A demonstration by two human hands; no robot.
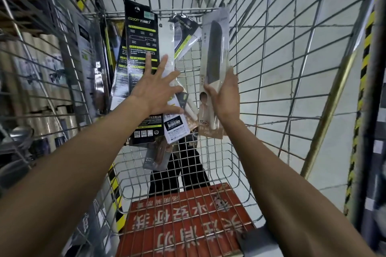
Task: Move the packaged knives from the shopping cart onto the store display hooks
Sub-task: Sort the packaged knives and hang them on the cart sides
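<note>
In the shopping cart (pixel 271 69), our right hand (pixel 224 98) grips a pale knife pack (pixel 215 48). Our left hand (pixel 156 92), fingers spread wide, rests on a black knife pack (pixel 140 37).

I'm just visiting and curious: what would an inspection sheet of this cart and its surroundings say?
Surface: wire shopping cart, packages leaning in its far left corner.
Job's things: black boxed knife, more packs behind it; dark-bladed knife in clear pack, held upright.
Clutter: red sign with white characters at the cart's near end.
Hands: left hand open, fingers spread over the black box; right hand grips the clear pack near the handle.
Cables: nothing seen.
Surroundings: pale tiled floor; yellow-black hazard stripes at right.
</note>
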